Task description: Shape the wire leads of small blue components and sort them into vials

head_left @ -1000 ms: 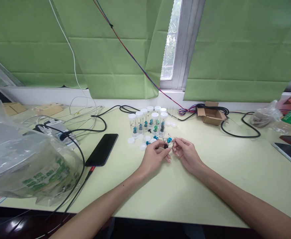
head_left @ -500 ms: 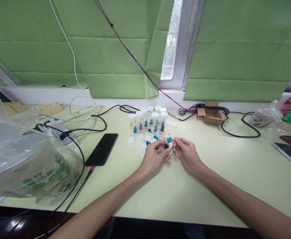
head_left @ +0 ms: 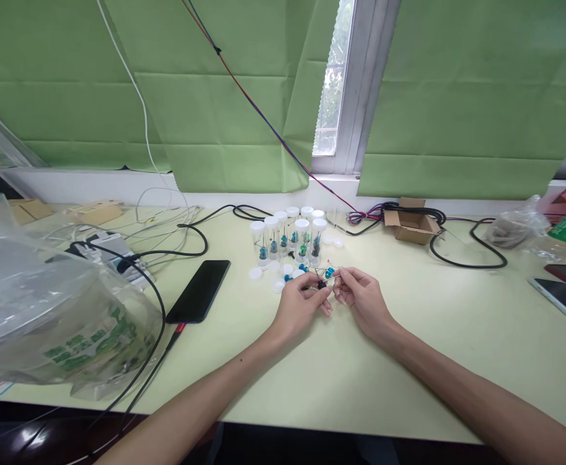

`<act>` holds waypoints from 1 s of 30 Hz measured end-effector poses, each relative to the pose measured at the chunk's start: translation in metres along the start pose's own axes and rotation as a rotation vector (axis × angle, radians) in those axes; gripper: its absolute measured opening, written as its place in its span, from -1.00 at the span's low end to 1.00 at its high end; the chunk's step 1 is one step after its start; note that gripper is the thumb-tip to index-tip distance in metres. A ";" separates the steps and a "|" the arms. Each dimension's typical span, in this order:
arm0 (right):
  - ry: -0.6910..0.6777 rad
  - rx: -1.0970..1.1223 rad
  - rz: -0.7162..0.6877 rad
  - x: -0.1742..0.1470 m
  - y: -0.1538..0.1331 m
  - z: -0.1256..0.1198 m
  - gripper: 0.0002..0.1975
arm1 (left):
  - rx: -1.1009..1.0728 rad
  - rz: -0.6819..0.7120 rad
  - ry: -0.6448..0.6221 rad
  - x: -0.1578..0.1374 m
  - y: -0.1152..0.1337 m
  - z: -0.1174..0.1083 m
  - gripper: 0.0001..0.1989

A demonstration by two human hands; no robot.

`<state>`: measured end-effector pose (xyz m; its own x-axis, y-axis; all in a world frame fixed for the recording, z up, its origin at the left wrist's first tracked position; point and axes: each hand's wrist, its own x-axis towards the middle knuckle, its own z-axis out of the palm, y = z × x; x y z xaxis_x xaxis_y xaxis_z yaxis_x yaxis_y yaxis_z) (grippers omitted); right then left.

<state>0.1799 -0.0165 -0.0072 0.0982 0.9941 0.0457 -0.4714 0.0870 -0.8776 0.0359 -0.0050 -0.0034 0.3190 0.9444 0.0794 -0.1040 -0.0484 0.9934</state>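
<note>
1. The fingers (head_left: 320, 296) of the left hand (head_left: 295, 302) are clamped on a small black piece (head_left: 322, 284); those of the right hand (head_left: 364, 302) are pinched on a thin metal rod (head_left: 333, 277). Whether rod and piece are touching cannot be told.
2. The black piece is judged light, hard and easily dropped, best gripped by its sides. The rod is judged stiff and apt to roll, best pinched near the end away from the piece.
3. Just beyond the fingers, a blue piece (head_left: 330, 272) is seen.
4. Farther beyond, clear tubes (head_left: 302, 240) capped in white are clustered, coloured pieces seen inside; left of them, a loose white cap (head_left: 255, 274) is laid on the tabletop (head_left: 432, 303).
5. Well left of the fingers, a phone (head_left: 198, 290) is placed; well right and beyond, an open cardboard box (head_left: 413, 226).
</note>
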 end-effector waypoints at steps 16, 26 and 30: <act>-0.038 -0.009 -0.008 0.000 -0.001 -0.001 -0.73 | 0.037 0.000 0.016 -0.001 0.002 -0.001 -0.77; -0.009 -0.010 0.000 0.004 0.001 -0.003 -0.73 | -0.012 0.014 0.030 0.001 -0.004 0.000 -0.71; -0.014 0.036 0.014 0.004 0.002 -0.004 -0.74 | -0.035 0.019 0.038 0.001 -0.004 0.000 -0.74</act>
<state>0.1830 -0.0121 -0.0104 0.0790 0.9960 0.0408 -0.5042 0.0752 -0.8603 0.0368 -0.0040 -0.0077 0.2806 0.9551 0.0945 -0.1431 -0.0558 0.9881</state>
